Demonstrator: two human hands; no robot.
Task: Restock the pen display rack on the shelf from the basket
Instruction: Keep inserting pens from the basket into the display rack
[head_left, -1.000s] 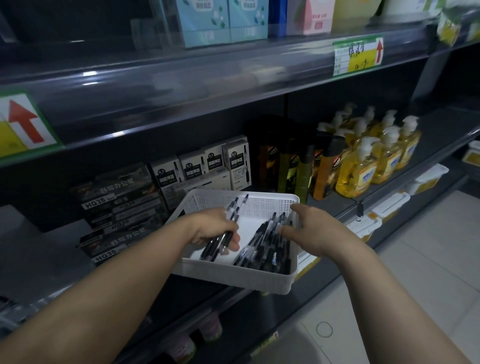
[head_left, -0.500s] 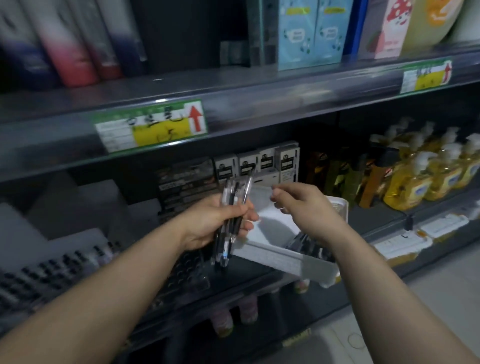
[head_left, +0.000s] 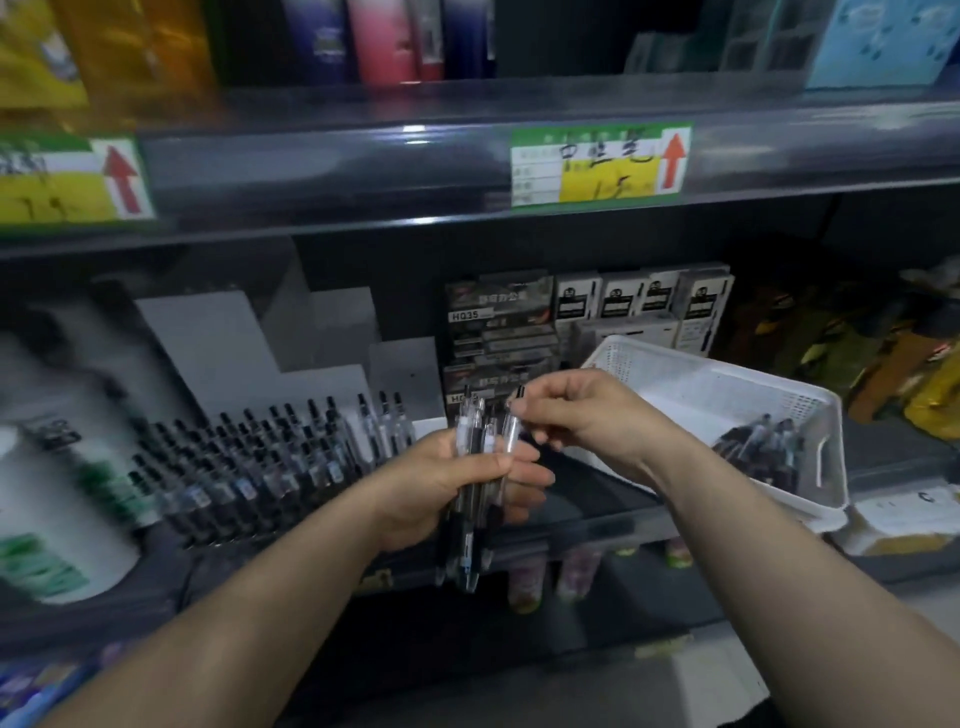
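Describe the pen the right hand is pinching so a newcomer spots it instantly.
Below the fully visible price label, the left hand grips a bundle of pens. It is the rightmost pen, the only one whose top the right hand pinches.

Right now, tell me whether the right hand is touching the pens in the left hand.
Touching. The head view shows the right hand pinching the top of one of the pens that the left hand grips.
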